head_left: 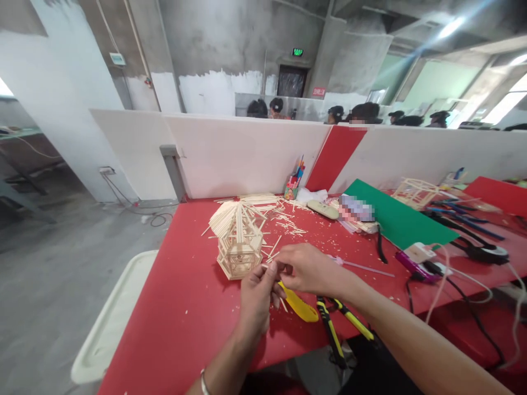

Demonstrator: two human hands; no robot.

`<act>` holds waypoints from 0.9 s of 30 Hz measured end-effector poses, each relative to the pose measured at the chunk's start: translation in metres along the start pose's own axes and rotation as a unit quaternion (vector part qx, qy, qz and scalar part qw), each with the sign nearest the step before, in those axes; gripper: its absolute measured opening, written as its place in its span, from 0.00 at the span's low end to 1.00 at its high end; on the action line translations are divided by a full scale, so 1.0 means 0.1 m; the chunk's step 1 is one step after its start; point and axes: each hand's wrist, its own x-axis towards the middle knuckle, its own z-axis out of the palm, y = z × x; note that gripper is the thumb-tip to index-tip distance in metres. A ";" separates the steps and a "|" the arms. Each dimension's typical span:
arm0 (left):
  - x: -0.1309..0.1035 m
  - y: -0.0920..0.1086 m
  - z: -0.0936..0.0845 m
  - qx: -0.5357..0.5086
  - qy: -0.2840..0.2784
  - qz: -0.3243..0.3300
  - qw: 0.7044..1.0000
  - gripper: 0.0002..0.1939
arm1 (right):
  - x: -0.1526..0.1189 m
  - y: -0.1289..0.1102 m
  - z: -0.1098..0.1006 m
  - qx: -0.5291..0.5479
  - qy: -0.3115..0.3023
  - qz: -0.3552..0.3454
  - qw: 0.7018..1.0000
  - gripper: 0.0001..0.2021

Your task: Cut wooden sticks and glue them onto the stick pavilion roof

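Note:
My left hand (257, 296) is closed, thumb against fingers, around something small and pale that I cannot make out. Touching it at the fingertips, my right hand (307, 267) is pinched, and what it holds is hidden. Just beyond them on the red table (185, 318) stands a small house-like frame (241, 247) of thin wooden sticks with a pointed, partly covered roof. Loose sticks (274, 249) lie at its right. Under my hands is a yellow tool (302, 307), and to its right are pliers (329, 329) with black and yellow handles.
Behind are a pen cup (291, 189), an olive case (322, 209) and a green board (395, 216). A purple power strip (415, 267) with cables lies right. A white partition (247, 156) borders the table; people's heads show beyond. A pale stool (119, 312) stands left.

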 end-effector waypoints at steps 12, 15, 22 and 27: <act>-0.26 0.33 -0.20 -0.118 0.059 0.014 0.991 0.18 | -0.04 -0.26 0.01 0.035 0.126 -0.018 0.991 0.08; -0.25 0.42 -0.23 -0.137 0.079 0.020 0.987 0.17 | 0.02 -0.27 -0.01 0.076 0.133 -0.043 0.987 0.05; -0.24 0.42 -0.26 -0.106 0.069 0.028 0.992 0.16 | 0.09 -0.32 0.13 0.152 0.141 -0.038 0.978 0.07; -0.23 0.40 -0.28 -0.062 0.063 0.031 0.996 0.17 | 0.13 -0.23 0.12 0.167 0.162 -0.028 0.972 0.06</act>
